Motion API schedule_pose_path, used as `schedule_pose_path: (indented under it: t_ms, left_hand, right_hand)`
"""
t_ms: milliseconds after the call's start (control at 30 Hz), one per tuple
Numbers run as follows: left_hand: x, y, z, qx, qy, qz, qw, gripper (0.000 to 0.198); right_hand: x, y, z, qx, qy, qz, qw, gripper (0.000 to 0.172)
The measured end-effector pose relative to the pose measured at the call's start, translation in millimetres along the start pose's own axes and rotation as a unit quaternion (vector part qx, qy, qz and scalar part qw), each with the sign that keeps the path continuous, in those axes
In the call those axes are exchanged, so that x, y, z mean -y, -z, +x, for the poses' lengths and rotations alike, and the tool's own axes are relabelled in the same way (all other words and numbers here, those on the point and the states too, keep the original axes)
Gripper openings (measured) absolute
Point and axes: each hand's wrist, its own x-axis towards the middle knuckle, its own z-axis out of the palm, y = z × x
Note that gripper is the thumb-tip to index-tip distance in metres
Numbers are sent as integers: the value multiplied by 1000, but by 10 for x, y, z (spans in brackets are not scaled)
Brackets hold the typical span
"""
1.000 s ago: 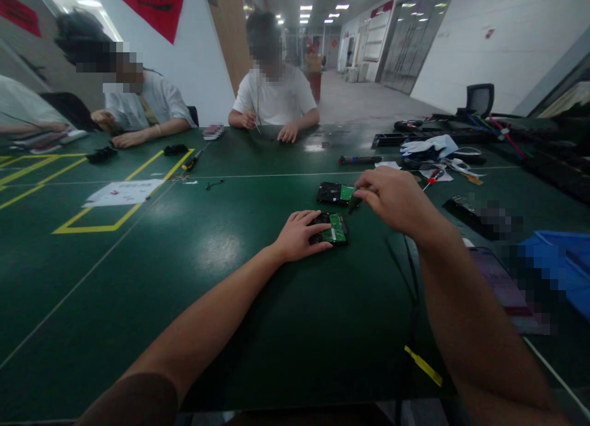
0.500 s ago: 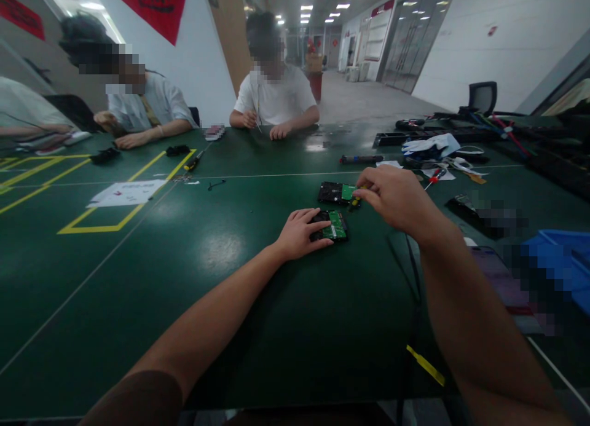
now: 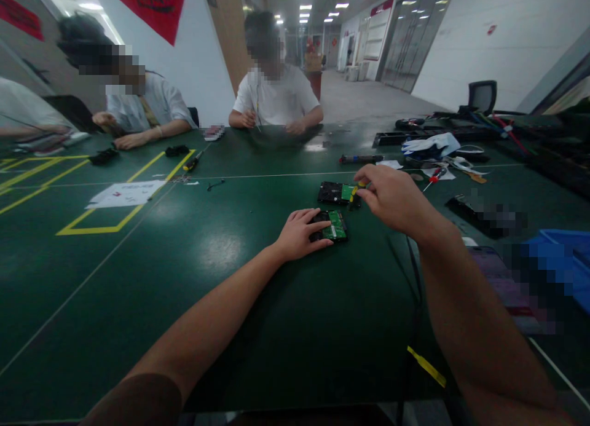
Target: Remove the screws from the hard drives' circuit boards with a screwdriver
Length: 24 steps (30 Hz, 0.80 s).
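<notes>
A hard drive (image 3: 337,225) with a green circuit board lies board side up on the green table. My left hand (image 3: 302,234) rests over its left part, fingers stretched out and apart, thumb along the near edge. Just beyond is a second hard drive (image 3: 328,192), its green board partly covered. My right hand (image 3: 387,192) is closed around a small screwdriver (image 3: 354,194) with a yellow and black handle, held upright close to both drives. I cannot make out where its tip touches.
To the right are a dark cylindrical tool (image 3: 362,159), white gloves (image 3: 431,145), a red-handled screwdriver (image 3: 435,176) and a blue bin (image 3: 560,254). Left stands taped paper (image 3: 126,193); a yellow-handled screwdriver (image 3: 192,161) lies beyond. A cable (image 3: 413,266) runs beneath my right arm. Other people sit opposite.
My right hand and the screwdriver's handle have turned slightly; the left hand stays on the drive. Across the table, a person's hand has shifted to the right.
</notes>
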Motion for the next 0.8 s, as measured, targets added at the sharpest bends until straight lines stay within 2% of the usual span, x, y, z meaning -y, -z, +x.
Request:
schedule_pose_path:
  t_ms: [200, 400, 567, 700, 800]
  left_hand:
    - [6, 2, 1, -3, -1, 2, 1000, 59]
    - [4, 8, 5, -2, -4, 1, 1000, 60]
    - [-18, 11, 16, 2, 2, 0, 1000, 59]
    - [-36, 21, 27, 5, 3, -1, 1000, 59]
    - [-42, 16, 32, 8, 5, -3, 1000, 59]
  right_hand:
    - [59, 41, 13, 18, 10, -13, 1000, 11]
    - [133, 34, 17, 23, 16, -11, 1000, 11]
    - [98, -104, 12, 18, -15, -24, 999, 18]
    - [57, -240, 34, 63, -15, -30, 997, 25]
    - [45, -262, 38, 73, -40, -60, 995, 33]
